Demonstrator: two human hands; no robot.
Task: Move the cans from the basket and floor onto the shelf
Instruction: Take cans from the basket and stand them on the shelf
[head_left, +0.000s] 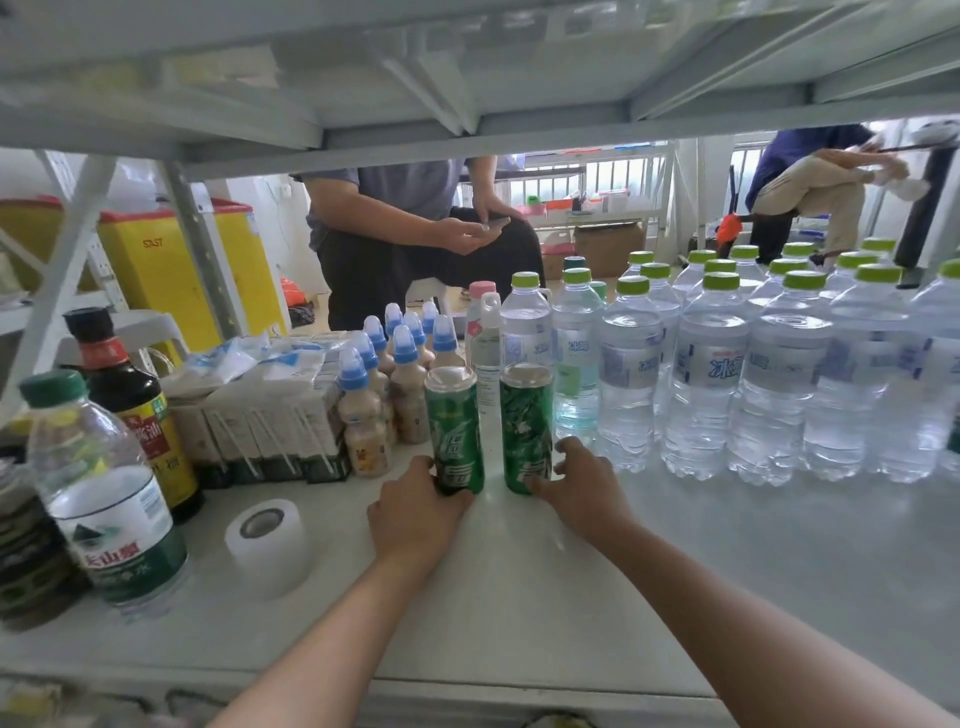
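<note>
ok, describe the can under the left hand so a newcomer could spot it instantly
On the grey shelf, find the block of green-capped water bottles at right; left of them stand two green cans. The left can, gripped low by the left hand, is beside the small blue-capped milk bottles. Unlike the right can, it shows a large pale logo.

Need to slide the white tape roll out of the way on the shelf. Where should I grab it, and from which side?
The white tape roll lies flat with its hole facing up, clear shelf to its front and right. Come from above and pinch across the outer wall, or hook fingers into the core. The large water bottle crowds its left, so approach from the front right.
</note>
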